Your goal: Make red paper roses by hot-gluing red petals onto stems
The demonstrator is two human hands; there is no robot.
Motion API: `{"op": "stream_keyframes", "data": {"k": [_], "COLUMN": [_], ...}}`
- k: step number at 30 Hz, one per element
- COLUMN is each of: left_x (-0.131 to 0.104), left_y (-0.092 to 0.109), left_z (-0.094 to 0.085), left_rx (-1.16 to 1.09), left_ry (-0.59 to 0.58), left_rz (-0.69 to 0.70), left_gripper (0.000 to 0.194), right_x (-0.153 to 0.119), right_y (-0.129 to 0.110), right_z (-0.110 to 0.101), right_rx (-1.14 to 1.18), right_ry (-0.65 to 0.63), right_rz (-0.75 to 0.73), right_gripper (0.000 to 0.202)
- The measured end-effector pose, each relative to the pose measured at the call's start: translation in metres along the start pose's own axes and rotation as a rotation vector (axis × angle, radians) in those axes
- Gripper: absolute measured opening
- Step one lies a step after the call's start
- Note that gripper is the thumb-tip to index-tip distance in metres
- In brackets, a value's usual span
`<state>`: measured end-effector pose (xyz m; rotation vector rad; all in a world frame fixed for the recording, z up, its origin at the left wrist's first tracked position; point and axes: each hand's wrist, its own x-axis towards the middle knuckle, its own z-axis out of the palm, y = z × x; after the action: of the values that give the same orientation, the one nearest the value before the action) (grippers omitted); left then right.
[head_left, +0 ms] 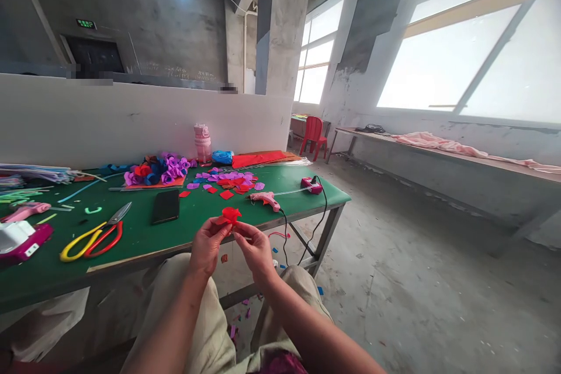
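Both hands meet over my lap, just in front of the table's near edge, around a red paper flower (230, 216). My left hand (207, 244) pinches its left side between thumb and fingers. My right hand (254, 248) is closed on the lower right side of the flower; its fingertips partly hide the base. Beyond the hands, on the green table (144, 239), lie loose red and purple paper petals (232, 180). A pink glue gun (265, 200) rests to the right of them, and a black phone (165, 207) to the left.
Scissors (99, 235) with yellow and red handles lie at left. Finished paper flowers (160, 169), a pink bottle (202, 143) and red paper sheets (258, 158) are along the back. A power strip (311, 185) with a cable hanging down sits at the right end.
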<state>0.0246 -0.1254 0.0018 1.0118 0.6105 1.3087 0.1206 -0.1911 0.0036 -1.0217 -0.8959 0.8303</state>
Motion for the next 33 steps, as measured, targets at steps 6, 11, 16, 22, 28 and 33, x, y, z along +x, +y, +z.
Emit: {"op": "stream_keyframes", "data": {"k": [6,11,16,22,28,33], "left_x": [-0.002,0.001,0.005,0.004,0.000,-0.003], "left_y": [-0.002,-0.001,0.001,0.000,0.000,-0.002], "left_z": [-0.002,-0.003,-0.005,-0.003,-0.002,-0.001], "left_rx": [0.193,0.071,-0.137,-0.157,-0.124,-0.084], "left_ry": [0.033,0.066,0.040,-0.020,-0.109,-0.186], "left_rz": [0.119,0.075,-0.094,-0.097,-0.146,-0.239], "left_gripper": [0.033,0.030,0.029,0.022,0.024,0.023], "right_x": [-0.003,-0.004,0.001,0.001,0.002,0.003], "right_y": [0.006,-0.001,0.004,0.016,0.015,0.017], "right_z": [0.003,-0.002,-0.008,-0.002,-0.005,-0.011], "right_rx": [-0.118,-0.094,0.011,0.040,0.058,0.080], "right_ry": [0.067,0.056,0.048,-0.086,-0.048,-0.057], "right_rz": [-0.082,-0.057,0.087,0.123,0.074,0.104], "right_gripper": [0.029,0.025,0.022,0.024,0.025,0.024]}}
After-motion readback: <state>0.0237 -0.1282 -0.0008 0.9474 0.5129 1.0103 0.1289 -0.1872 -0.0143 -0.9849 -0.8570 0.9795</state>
